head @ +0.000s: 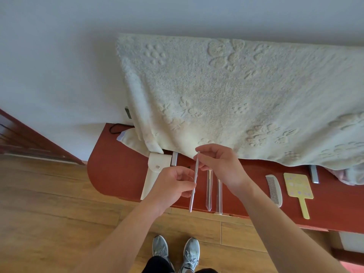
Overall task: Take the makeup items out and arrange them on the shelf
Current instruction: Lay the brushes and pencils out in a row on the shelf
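Note:
Above the red-brown shelf (118,170) I hold a long thin silver makeup stick (194,184) with both hands. My left hand (173,186) grips its middle, and my right hand (218,164) pinches its upper end. Two more slim sticks in clear sleeves (209,192) (219,196) lie side by side on the shelf just right of it. A white snap-button pouch (155,174) lies flat on the shelf under my left hand. Further right lie a grey comb (274,190) and a yellow hand mirror (298,191).
A cream textured towel (226,91) hangs over the back of the shelf and covers part of it. A black cord (115,128) lies at the shelf's back left corner. Wooden floor (49,203) and my grey shoes (175,253) are below.

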